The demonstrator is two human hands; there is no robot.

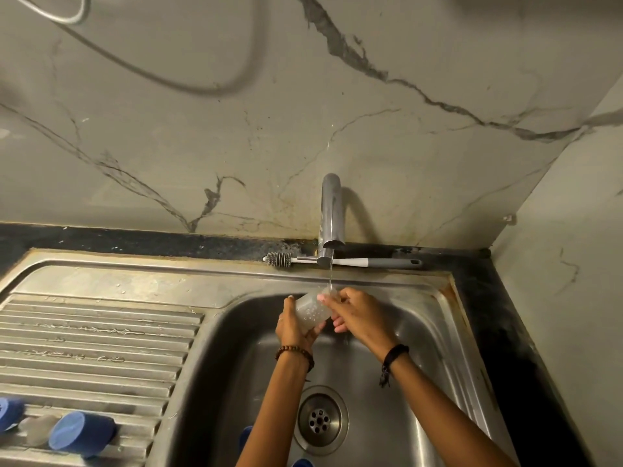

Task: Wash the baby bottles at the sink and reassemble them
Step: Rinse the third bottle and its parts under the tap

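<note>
Left of the faucet (332, 217), blue caps (81, 433) lie on the drainboard (101, 332). Under its stream, the left hand (295, 326) grips the clear bottle (312, 310) over the sink (421, 332); the right hand (357, 313) seems to pinch its rim. A brush (340, 260) lies behind the faucet.

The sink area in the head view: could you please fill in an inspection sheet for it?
Surface: stainless steel sink, ribbed drainboard, wet.
Job's things: clear plastic baby bottle under the running chrome tap; grey bottle brush on the ledge behind; blue caps on the drainboard.
Clutter: nothing seen.
Grippers: left hand grips the bottle; right hand at its mouth.
Cables: grey hose on the wall.
Surroundings: marble-look wall.
</note>
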